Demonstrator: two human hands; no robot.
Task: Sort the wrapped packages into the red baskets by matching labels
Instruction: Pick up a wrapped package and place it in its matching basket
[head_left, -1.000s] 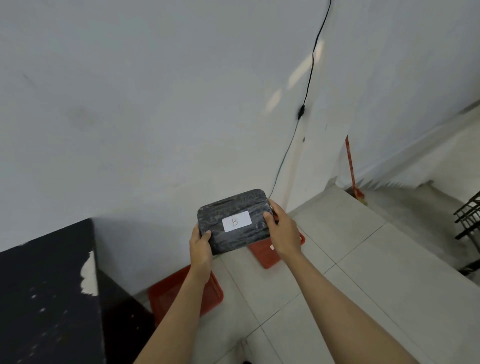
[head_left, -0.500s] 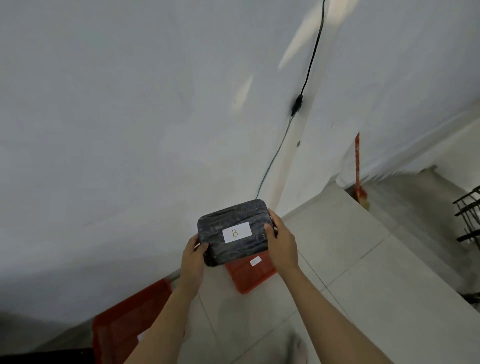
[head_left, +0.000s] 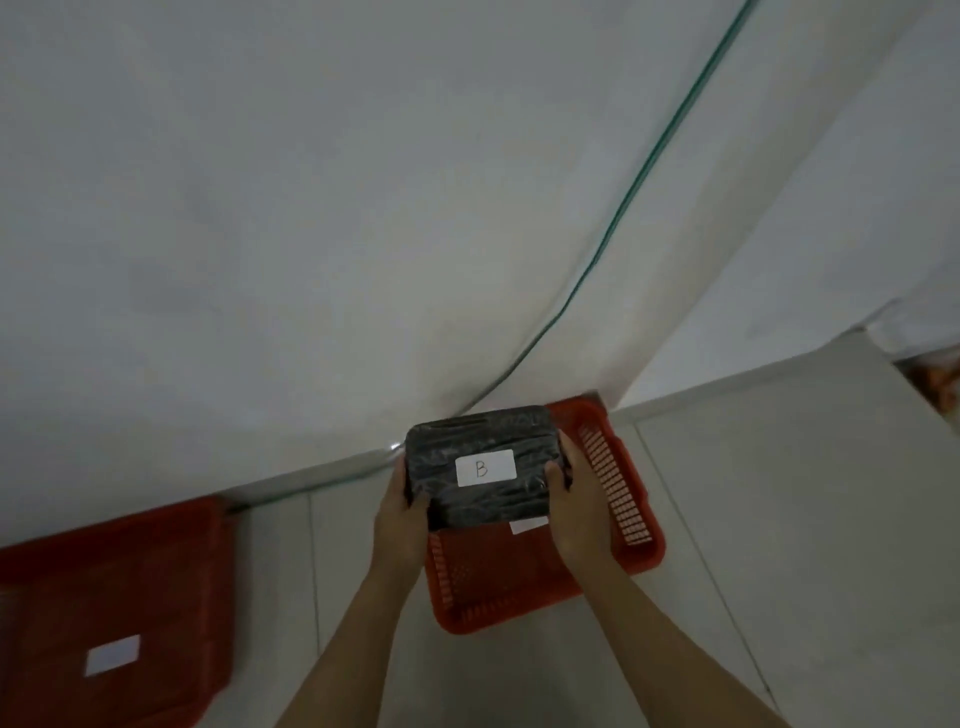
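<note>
I hold a black wrapped package (head_left: 483, 501) with a white label (head_left: 485, 467) marked B. My left hand (head_left: 402, 525) grips its left edge and my right hand (head_left: 579, 509) grips its right edge. The package hangs over the far half of a red basket (head_left: 623, 493) on the floor by the wall. A white label (head_left: 529, 527) lies inside that basket, partly hidden by the package, its letter unreadable. A second red basket (head_left: 171, 561) sits at the lower left, with a white label (head_left: 113, 654) in it whose letter I cannot read.
A white wall (head_left: 311, 208) rises right behind both baskets. A green cable (head_left: 649, 171) runs down the wall to the floor near the right-hand basket. Pale floor tiles (head_left: 779, 519) spread to the right. Something orange (head_left: 943, 384) shows at the right edge.
The view has dropped and closed in on the baskets. Both hands have carried the package down over the right-hand basket. The black table has left the view.
</note>
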